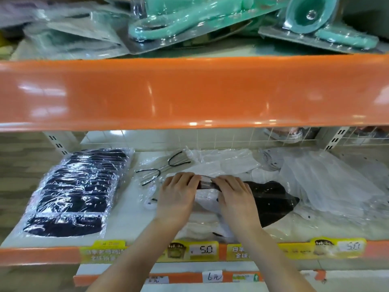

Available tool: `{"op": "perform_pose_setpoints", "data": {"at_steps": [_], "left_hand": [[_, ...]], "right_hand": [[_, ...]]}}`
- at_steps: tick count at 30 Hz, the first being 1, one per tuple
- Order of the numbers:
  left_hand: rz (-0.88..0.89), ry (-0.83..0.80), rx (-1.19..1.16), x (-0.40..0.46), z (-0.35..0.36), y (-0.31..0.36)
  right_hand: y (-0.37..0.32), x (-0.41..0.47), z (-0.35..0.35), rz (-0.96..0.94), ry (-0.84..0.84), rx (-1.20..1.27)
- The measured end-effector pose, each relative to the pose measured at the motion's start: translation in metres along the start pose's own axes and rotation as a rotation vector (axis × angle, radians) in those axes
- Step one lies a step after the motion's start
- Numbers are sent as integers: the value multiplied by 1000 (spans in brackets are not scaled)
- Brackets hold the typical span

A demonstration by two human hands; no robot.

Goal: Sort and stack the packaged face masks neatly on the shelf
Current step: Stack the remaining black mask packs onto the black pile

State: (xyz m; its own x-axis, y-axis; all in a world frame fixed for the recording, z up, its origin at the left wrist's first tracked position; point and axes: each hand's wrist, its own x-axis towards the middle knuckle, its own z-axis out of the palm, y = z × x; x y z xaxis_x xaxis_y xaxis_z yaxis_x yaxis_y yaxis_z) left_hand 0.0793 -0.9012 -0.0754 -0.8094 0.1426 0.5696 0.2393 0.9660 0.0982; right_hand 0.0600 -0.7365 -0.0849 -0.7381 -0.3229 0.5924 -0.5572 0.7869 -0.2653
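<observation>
We judged the chief risk to be slippage: the black mask packet (271,199) wore slick clear film and lay on loose white packets (229,163), so pulling it could drag those askew. The left hand (175,197) and right hand (235,197) met on its top edge, fingers curled over it, each grip nearly closed. The packet extended rightward of the right grip. The stacked black packets (77,190) lay well left.

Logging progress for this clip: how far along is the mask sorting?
Partly done. The black mask stack sits tidy at the shelf's left. The left hand and right hand together grip a black mask pack. The white mask packs on the right are unsorted.
</observation>
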Motion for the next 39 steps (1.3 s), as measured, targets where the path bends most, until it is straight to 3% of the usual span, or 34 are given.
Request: {"op": "perform_pose_setpoints", "data": {"at_steps": [9, 15, 25, 29, 39], "left_hand": [[-57, 135, 83, -33, -29, -75], [-113, 121, 132, -56, -42, -117], [-174, 102, 164, -101, -71, -176], [-203, 111, 167, -125, -79, -202], [-136, 148, 132, -166, -96, -251]], "right_hand": [[-60, 17, 38, -217, 38, 147], [-93, 29, 64, -323, -6, 155], [-160, 33, 97, -368, -67, 204], [-186, 29, 105, -405, -163, 210], [-234, 14, 126, -351, -312, 182]]}}
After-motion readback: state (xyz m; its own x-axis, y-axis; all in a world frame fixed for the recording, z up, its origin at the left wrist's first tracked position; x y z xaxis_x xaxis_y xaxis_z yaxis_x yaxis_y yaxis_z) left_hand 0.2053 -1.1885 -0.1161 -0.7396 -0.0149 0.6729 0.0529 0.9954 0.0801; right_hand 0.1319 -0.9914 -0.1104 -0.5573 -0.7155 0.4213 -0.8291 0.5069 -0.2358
